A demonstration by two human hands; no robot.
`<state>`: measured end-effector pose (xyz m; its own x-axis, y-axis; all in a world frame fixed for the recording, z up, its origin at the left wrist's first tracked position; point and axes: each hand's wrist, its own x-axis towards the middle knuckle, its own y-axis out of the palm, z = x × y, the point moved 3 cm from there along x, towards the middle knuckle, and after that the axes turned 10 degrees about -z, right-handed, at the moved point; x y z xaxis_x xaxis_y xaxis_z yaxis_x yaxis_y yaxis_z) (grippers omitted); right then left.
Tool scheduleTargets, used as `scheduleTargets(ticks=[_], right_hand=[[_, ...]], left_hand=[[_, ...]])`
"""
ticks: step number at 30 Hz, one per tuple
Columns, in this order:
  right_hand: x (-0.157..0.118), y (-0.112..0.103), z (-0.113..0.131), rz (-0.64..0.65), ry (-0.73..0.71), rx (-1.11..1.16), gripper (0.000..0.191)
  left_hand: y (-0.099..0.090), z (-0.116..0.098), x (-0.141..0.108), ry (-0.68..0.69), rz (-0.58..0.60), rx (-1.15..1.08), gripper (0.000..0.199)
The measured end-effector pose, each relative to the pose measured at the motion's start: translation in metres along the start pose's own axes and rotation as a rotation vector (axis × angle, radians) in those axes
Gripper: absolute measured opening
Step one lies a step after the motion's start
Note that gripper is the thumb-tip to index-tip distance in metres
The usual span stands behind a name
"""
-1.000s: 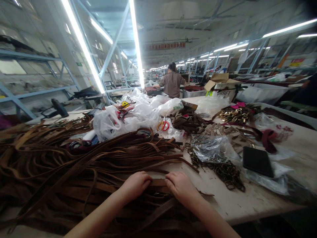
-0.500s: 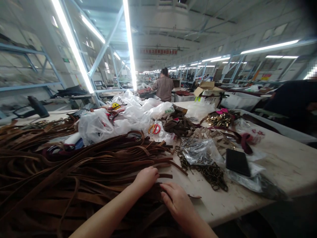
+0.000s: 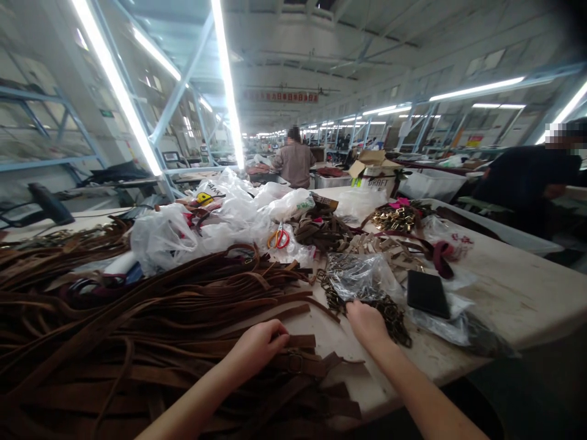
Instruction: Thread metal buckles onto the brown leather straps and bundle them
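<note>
Long brown leather straps (image 3: 151,318) lie heaped across the left and front of the table. My left hand (image 3: 262,343) is closed over the straps near their right ends, its fingers curled; what it pinches is too small to make out. Just below it, a strap with a metal buckle (image 3: 295,362) lies on the pile. My right hand (image 3: 365,319) reaches into the left side of a pile of dark metal buckles (image 3: 395,322), beside a clear plastic bag (image 3: 360,275). Its fingers are drawn together, and their tips are partly hidden.
A black phone-like slab (image 3: 427,294) lies on plastic at the right. Red-and-yellow scissors (image 3: 278,238) rest by white plastic bags (image 3: 167,238). Gold hardware (image 3: 394,218) sits farther back. One person (image 3: 296,162) is in the background, another person (image 3: 527,177) at the right.
My right hand has moved from the straps, forward and right, to the dark buckles. My left hand stays over the straps, slightly lower in view. The buckled strap now shows beneath it.
</note>
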<state>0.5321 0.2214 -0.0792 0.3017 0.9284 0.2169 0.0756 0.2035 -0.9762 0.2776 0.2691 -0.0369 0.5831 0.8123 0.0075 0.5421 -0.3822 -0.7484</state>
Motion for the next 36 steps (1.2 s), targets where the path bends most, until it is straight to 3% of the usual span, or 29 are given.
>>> scheduleTargets(ticks=[7,12,14,17,19,21,25,30,36], right_hand=[[-0.001,-0.005,-0.011,0.106,-0.018,0.063,0.018],[-0.007,-0.024,-0.003,0.054,0.002,0.258,0.014],[-0.017,-0.034,0.013,0.076,0.080,0.675,0.013],[-0.035,-0.043,0.050,0.273,0.377,1.565,0.020],[-0.045,-0.048,0.076,0.422,0.547,1.918,0.021],[-0.051,-0.051,0.094,0.531,0.619,2.099,0.019],[-0.052,-0.050,0.107,0.602,0.644,2.199,0.017],[-0.055,-0.047,0.106,0.634,0.643,2.134,0.016],[-0.059,-0.053,0.110,0.783,0.625,2.137,0.014]], left_hand=[[-0.002,0.002,-0.004,-0.033,0.024,-0.135,0.026],[-0.011,0.005,-0.009,-0.072,-0.002,-0.261,0.028],[-0.017,0.005,-0.010,-0.101,-0.041,-0.320,0.030],[-0.025,0.005,-0.009,-0.146,-0.149,-0.370,0.029],[-0.029,0.006,-0.009,-0.160,-0.238,-0.374,0.028],[-0.032,0.007,-0.009,-0.171,-0.316,-0.375,0.028],[-0.033,0.008,-0.010,-0.207,-0.355,-0.398,0.030],[-0.027,0.008,-0.011,-0.207,-0.177,-0.456,0.030],[-0.029,0.009,-0.015,-0.259,-0.023,-0.550,0.034]])
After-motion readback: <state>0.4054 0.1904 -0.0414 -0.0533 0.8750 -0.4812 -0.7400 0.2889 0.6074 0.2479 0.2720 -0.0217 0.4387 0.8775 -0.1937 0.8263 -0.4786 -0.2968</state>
